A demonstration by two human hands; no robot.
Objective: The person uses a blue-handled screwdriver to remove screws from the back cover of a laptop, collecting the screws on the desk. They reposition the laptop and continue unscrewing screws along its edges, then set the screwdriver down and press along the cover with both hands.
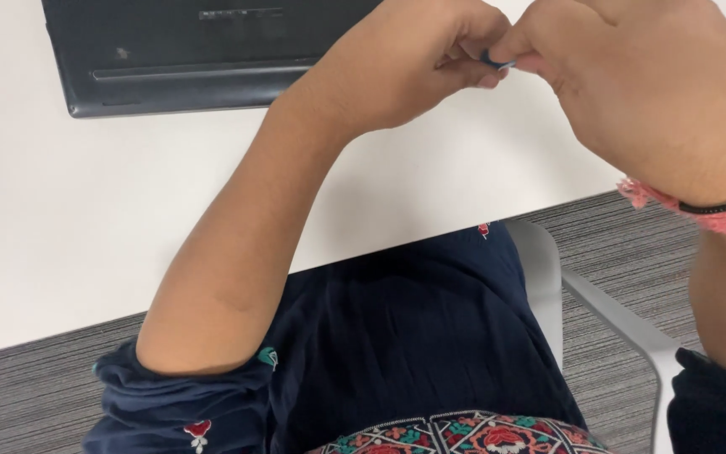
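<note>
Both hands are meeting high over the white bench (86,219), above the person's lap. The left hand (405,63) and the right hand (657,92) are curling shut, fingertips pressing together around a small blue piece (492,60).

Position of the piece: it is sitting exactly between the two hands, at the pinch point, held clear of the bench. It is lying to the right of the left hand's knuckles and to the left of the right hand's thumb side. Neither hand is nearer; both are touching it.

Long axis: what is showing is running roughly left to right, from one pinch to the other, tilting slightly.

Appearance: thin, dark blue, with a paler tip; mostly hidden by fingers, so its kind cannot be told.

Nearby: a black laptop (195,50) is lying bottom up on the bench, well apart from the hands. A pink wristband (716,214) is sitting on the right wrist.
</note>
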